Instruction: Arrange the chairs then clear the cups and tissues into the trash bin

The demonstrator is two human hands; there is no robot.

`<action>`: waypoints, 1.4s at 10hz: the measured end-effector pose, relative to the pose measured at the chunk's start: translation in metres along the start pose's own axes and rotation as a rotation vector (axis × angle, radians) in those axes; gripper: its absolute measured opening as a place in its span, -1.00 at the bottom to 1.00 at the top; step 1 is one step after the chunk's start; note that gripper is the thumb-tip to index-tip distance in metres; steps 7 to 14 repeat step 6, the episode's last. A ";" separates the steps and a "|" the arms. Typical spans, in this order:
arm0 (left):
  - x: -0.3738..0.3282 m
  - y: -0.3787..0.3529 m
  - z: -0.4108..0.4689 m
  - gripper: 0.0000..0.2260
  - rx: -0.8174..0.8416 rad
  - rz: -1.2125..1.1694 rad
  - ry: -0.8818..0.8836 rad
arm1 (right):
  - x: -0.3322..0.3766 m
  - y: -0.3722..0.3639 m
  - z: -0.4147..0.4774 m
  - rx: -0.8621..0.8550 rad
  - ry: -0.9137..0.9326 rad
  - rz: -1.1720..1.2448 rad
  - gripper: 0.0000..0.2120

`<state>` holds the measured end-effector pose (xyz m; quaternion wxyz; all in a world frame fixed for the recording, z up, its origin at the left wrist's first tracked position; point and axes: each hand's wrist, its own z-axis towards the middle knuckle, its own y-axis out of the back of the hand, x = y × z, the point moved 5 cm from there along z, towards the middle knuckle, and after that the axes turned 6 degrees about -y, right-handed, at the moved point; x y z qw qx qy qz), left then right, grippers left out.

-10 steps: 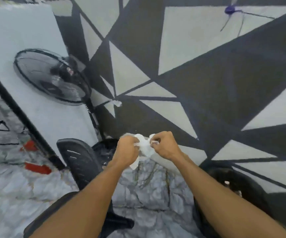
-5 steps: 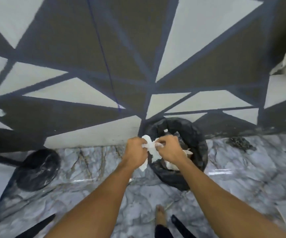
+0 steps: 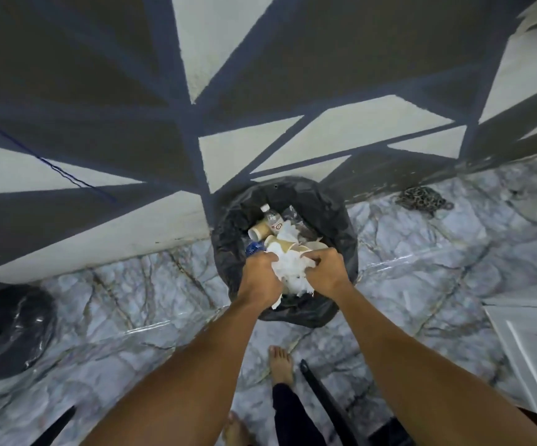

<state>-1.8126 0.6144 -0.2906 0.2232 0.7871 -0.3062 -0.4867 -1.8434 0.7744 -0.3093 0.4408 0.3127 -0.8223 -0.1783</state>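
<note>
A round trash bin [image 3: 331, 217] lined with a black bag stands on the marble floor against the patterned wall. Inside it lie paper cups [image 3: 259, 232], a plastic bottle [image 3: 273, 219] and crumpled tissue. My left hand [image 3: 259, 276] and my right hand [image 3: 326, 272] are both over the bin's near rim, side by side, gripping a bunch of white tissues [image 3: 292, 273] between them. A strip of tissue hangs below my left hand.
A black fan base [image 3: 9, 329] sits on the floor at the left. A pile of chain [image 3: 423, 201] lies by the wall at the right. White panels [image 3: 531, 342] lean at the right edge. A chair part [image 3: 328, 403] and my bare feet are below.
The view has swung from the fan and chair to the bin. My hands, still holding the tissues, have moved over the bin's opening, which is now closer.
</note>
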 end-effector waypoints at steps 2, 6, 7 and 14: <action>0.002 -0.029 0.025 -0.58 0.098 0.013 0.018 | -0.016 -0.009 0.032 0.129 -0.074 -0.015 -0.61; 0.003 -0.030 0.025 -0.60 0.131 0.034 0.045 | -0.024 -0.018 0.032 0.171 -0.118 0.019 -0.66; 0.003 -0.030 0.025 -0.60 0.131 0.034 0.045 | -0.024 -0.018 0.032 0.171 -0.118 0.019 -0.66; 0.003 -0.030 0.025 -0.60 0.131 0.034 0.045 | -0.024 -0.018 0.032 0.171 -0.118 0.019 -0.66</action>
